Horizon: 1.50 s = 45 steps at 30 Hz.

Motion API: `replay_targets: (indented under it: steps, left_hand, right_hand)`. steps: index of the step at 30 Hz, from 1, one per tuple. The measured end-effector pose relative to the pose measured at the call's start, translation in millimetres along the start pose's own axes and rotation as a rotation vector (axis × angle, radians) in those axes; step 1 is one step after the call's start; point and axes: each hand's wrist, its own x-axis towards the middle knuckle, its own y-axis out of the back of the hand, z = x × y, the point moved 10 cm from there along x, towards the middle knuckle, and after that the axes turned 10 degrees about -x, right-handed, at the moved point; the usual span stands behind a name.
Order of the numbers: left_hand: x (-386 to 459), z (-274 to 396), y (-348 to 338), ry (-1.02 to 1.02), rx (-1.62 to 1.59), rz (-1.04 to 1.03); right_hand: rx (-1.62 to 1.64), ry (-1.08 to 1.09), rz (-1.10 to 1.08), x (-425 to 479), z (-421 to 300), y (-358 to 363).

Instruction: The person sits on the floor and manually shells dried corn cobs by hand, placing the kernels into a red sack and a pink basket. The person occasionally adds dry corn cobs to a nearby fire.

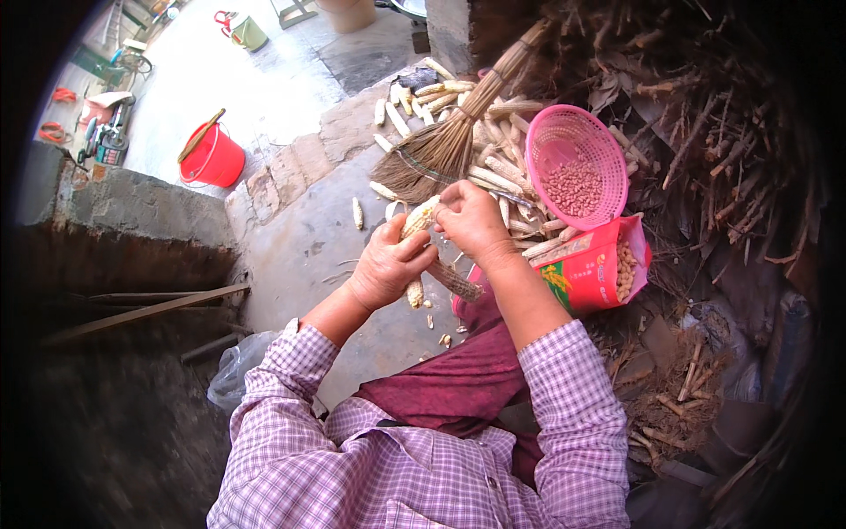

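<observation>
My left hand (392, 264) is closed around a pale corn cob (421, 217) that slants upward past the thumb. At the cob's upper end, the bent fingers and thumb of my right hand (477, 221) grip it. Beneath my left hand a browner cob (456, 281) juts out toward my knee, with another pale cob (415, 293) beside it; whether my palm touches either is hidden. Just beyond my hands lies a straw broom (443, 149) across a heap of bare cobs (505, 168).
A pink plastic basket (538, 165) with reddish kernels leans on the cobs. Beside it, a red printed bag (585, 264) holds peanuts in the shell. Brushwood (714, 132) rises at right. A low wall (152, 205), a clear plastic bag (241, 370) and a red bucket (218, 159) stand left.
</observation>
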Motion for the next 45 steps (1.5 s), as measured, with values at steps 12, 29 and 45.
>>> replay_targets:
  steps: [12,29,45]
  left_hand:
    - [1.6,8.6,-18.1,0.002,-0.039,-0.169]
    - [-1.2,16.3,-37.9,0.024,0.009,-0.304]
    - [-2.9,-10.8,-29.0,0.163,-0.024,-0.159]
  right_hand:
    - [0.384,-0.23,0.059,-9.3,52.5,-15.5]
    - [0.401,-0.275,0.075,-16.1,77.6,-16.3]
    - [0.704,-0.272,-0.102,-11.1,71.2,-34.2]
